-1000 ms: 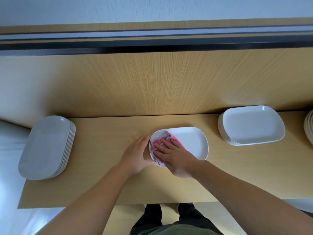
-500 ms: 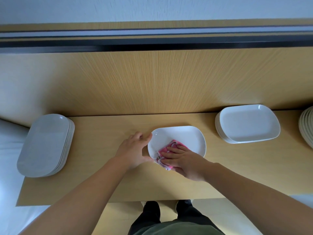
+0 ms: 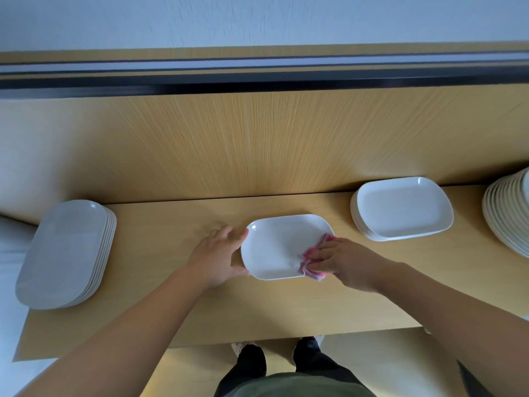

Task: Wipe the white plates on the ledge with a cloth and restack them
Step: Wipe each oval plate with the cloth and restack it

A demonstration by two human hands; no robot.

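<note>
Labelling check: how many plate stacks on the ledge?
3: left stack at the ledge's left end, second stack right of the wiped plate, third stack cut off at frame right. More may be off-frame.
</note>
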